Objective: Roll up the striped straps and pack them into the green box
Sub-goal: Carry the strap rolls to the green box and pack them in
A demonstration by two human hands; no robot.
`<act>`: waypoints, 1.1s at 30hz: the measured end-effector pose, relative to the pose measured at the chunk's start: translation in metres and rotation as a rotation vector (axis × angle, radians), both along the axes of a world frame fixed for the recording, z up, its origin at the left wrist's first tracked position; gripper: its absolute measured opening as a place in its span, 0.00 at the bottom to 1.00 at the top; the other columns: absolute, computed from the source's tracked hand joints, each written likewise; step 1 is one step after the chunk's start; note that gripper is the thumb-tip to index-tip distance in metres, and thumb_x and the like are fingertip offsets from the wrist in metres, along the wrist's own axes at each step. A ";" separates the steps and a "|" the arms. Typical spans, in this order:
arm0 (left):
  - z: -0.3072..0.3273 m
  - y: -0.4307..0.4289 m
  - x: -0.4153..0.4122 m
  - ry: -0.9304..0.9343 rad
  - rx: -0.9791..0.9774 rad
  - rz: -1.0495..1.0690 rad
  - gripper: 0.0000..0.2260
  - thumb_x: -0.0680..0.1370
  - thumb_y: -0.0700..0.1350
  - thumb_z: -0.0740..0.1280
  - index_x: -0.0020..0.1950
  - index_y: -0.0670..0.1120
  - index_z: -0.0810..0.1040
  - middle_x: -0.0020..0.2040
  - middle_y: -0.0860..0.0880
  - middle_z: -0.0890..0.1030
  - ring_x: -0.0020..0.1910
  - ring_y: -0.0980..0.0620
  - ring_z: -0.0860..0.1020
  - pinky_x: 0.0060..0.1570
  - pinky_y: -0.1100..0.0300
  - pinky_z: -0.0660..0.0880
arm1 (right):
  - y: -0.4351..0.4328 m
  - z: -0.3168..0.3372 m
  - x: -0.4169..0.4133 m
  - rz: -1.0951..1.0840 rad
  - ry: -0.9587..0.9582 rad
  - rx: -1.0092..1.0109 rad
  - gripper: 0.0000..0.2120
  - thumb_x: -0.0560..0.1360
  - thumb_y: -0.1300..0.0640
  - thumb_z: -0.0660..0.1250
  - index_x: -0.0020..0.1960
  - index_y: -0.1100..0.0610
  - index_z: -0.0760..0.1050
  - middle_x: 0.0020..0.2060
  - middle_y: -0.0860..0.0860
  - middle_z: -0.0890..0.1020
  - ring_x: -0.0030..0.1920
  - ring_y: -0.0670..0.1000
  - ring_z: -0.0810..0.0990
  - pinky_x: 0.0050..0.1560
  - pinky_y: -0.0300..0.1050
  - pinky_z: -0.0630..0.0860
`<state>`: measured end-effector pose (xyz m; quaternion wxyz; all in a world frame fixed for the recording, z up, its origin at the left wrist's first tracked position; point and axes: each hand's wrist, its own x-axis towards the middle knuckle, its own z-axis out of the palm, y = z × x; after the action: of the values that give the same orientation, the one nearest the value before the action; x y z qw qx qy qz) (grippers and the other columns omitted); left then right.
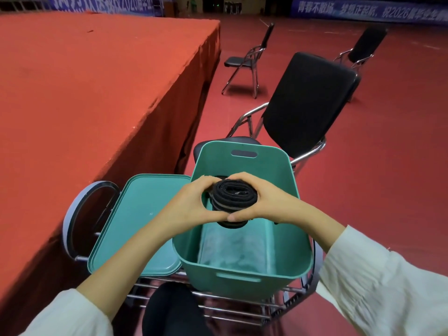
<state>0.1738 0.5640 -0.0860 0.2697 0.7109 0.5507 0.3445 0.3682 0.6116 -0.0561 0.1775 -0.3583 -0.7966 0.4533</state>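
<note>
Helper: Strap roll, where is it?

Me: Ringed by my fingers. My left hand curls round its left side and my right hand round its right. The forefingers meet on the far side and the thumbs touch on the near side. It is black, coiled tight, with its open end facing up at me.

Helper: And under your fingers?

Me: The green box, open, and the roll hangs over its far half. A dark striped piece shows just below my thumbs. I cannot tell whether it is the same roll or another.

Helper: Further out?

Me: Left of my left wrist lies the lid, inner side up, touching the box. Both rest on a metal rack. Beyond my fingertips, to the right, stands a black chair. Far off to my left is the red stage.
</note>
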 end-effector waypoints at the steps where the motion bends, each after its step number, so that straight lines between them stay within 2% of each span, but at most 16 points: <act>1: 0.000 0.000 0.000 0.011 0.002 -0.001 0.22 0.61 0.60 0.73 0.53 0.63 0.73 0.51 0.58 0.79 0.53 0.61 0.76 0.52 0.72 0.68 | 0.001 -0.001 0.001 -0.024 0.006 -0.007 0.27 0.64 0.58 0.80 0.59 0.47 0.73 0.53 0.43 0.79 0.55 0.44 0.79 0.60 0.52 0.77; 3: 0.000 0.002 -0.003 0.064 0.013 -0.008 0.22 0.62 0.63 0.72 0.53 0.64 0.71 0.54 0.59 0.78 0.56 0.62 0.74 0.56 0.77 0.62 | 0.001 -0.003 0.001 -0.057 0.029 -0.012 0.26 0.62 0.52 0.80 0.57 0.44 0.73 0.52 0.42 0.80 0.55 0.49 0.80 0.55 0.67 0.76; 5: -0.001 0.004 -0.007 0.139 0.057 0.004 0.24 0.63 0.67 0.69 0.56 0.62 0.72 0.56 0.58 0.76 0.60 0.62 0.71 0.60 0.81 0.51 | 0.002 -0.003 -0.001 -0.075 0.034 -0.001 0.26 0.61 0.50 0.79 0.55 0.42 0.73 0.52 0.43 0.80 0.55 0.52 0.80 0.51 0.73 0.75; 6: -0.003 0.006 -0.011 0.160 0.078 0.023 0.26 0.63 0.68 0.68 0.57 0.59 0.73 0.59 0.57 0.74 0.62 0.61 0.68 0.61 0.80 0.49 | 0.003 -0.002 -0.002 -0.088 0.032 0.008 0.26 0.62 0.51 0.79 0.55 0.42 0.73 0.51 0.43 0.81 0.54 0.51 0.80 0.52 0.72 0.75; 8: -0.006 0.008 -0.020 0.173 0.052 0.110 0.31 0.64 0.69 0.68 0.63 0.57 0.74 0.66 0.55 0.66 0.67 0.59 0.62 0.65 0.74 0.50 | 0.009 0.001 0.000 -0.123 0.023 0.019 0.25 0.64 0.58 0.79 0.56 0.47 0.73 0.49 0.43 0.81 0.52 0.49 0.81 0.55 0.62 0.77; 10: -0.010 0.011 -0.030 0.191 -0.055 0.211 0.29 0.69 0.65 0.71 0.68 0.59 0.70 0.73 0.51 0.57 0.72 0.53 0.57 0.71 0.61 0.55 | 0.018 0.004 0.006 -0.150 -0.033 0.037 0.24 0.66 0.63 0.77 0.56 0.50 0.72 0.48 0.47 0.81 0.48 0.51 0.81 0.52 0.55 0.79; 12: -0.013 0.014 -0.035 0.215 -0.168 0.241 0.27 0.74 0.59 0.69 0.71 0.61 0.66 0.77 0.51 0.50 0.75 0.48 0.57 0.71 0.53 0.59 | 0.028 0.003 0.009 -0.175 -0.117 0.062 0.22 0.66 0.63 0.75 0.55 0.50 0.70 0.47 0.50 0.80 0.44 0.55 0.81 0.48 0.54 0.79; 14: -0.015 0.017 -0.034 0.215 -0.239 0.220 0.27 0.76 0.57 0.68 0.73 0.63 0.62 0.79 0.48 0.52 0.74 0.49 0.61 0.68 0.56 0.62 | 0.037 -0.003 0.008 -0.218 -0.189 0.065 0.22 0.65 0.63 0.74 0.53 0.50 0.69 0.45 0.54 0.80 0.38 0.54 0.78 0.45 0.57 0.78; 15: -0.016 0.019 -0.034 0.210 -0.254 0.206 0.26 0.76 0.57 0.67 0.73 0.63 0.62 0.77 0.46 0.59 0.72 0.50 0.65 0.65 0.57 0.64 | 0.042 -0.008 0.007 -0.241 -0.214 0.056 0.21 0.65 0.63 0.74 0.52 0.50 0.68 0.45 0.55 0.80 0.37 0.52 0.77 0.43 0.58 0.78; 17: -0.016 0.019 -0.033 0.195 -0.305 0.188 0.23 0.77 0.55 0.66 0.71 0.63 0.64 0.66 0.42 0.75 0.59 0.48 0.74 0.56 0.57 0.69 | 0.049 -0.017 0.002 -0.282 -0.250 0.047 0.21 0.64 0.62 0.73 0.51 0.50 0.68 0.44 0.56 0.80 0.36 0.52 0.76 0.41 0.59 0.79; 18: -0.014 0.018 -0.032 0.192 -0.334 0.183 0.21 0.77 0.55 0.66 0.69 0.63 0.65 0.61 0.40 0.78 0.53 0.47 0.75 0.53 0.56 0.70 | 0.053 -0.021 0.000 -0.300 -0.271 0.052 0.21 0.64 0.62 0.73 0.52 0.50 0.68 0.44 0.56 0.80 0.37 0.52 0.76 0.41 0.58 0.79; 21: -0.012 0.015 -0.035 0.183 -0.366 0.174 0.17 0.76 0.55 0.68 0.63 0.65 0.68 0.59 0.39 0.78 0.53 0.43 0.77 0.53 0.55 0.72 | 0.066 -0.030 -0.004 -0.325 -0.382 0.085 0.23 0.64 0.63 0.73 0.54 0.52 0.68 0.44 0.54 0.80 0.42 0.56 0.78 0.43 0.55 0.78; 24: -0.014 0.014 -0.035 0.169 -0.371 0.171 0.16 0.75 0.54 0.69 0.61 0.63 0.68 0.56 0.38 0.79 0.51 0.42 0.78 0.50 0.54 0.73 | 0.079 -0.037 -0.007 -0.336 -0.478 0.075 0.25 0.65 0.63 0.73 0.57 0.53 0.68 0.47 0.56 0.78 0.42 0.57 0.79 0.41 0.53 0.78; 26: -0.014 0.014 -0.035 0.146 -0.364 0.170 0.16 0.75 0.55 0.70 0.59 0.63 0.69 0.46 0.38 0.79 0.40 0.45 0.77 0.48 0.53 0.74 | 0.087 -0.044 -0.010 -0.355 -0.535 0.080 0.27 0.65 0.63 0.72 0.60 0.52 0.67 0.51 0.56 0.74 0.45 0.59 0.78 0.37 0.50 0.76; 29: -0.013 0.014 -0.036 0.130 -0.346 0.176 0.16 0.74 0.55 0.70 0.57 0.64 0.69 0.32 0.46 0.71 0.24 0.56 0.66 0.39 0.55 0.73 | 0.098 -0.057 -0.017 -0.356 -0.597 0.085 0.29 0.65 0.62 0.73 0.62 0.52 0.66 0.53 0.57 0.74 0.47 0.61 0.78 0.35 0.44 0.71; 33: -0.013 0.016 -0.037 0.125 -0.349 0.183 0.16 0.74 0.55 0.71 0.57 0.65 0.69 0.32 0.45 0.73 0.22 0.56 0.65 0.44 0.53 0.76 | 0.109 -0.069 -0.024 -0.341 -0.652 0.064 0.28 0.66 0.62 0.74 0.61 0.52 0.65 0.51 0.55 0.79 0.50 0.61 0.79 0.43 0.51 0.77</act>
<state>0.1370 0.5803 -0.0987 0.3216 0.6205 0.6799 0.2221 0.3444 0.7207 -0.1256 -0.0015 -0.6059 -0.7538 0.2541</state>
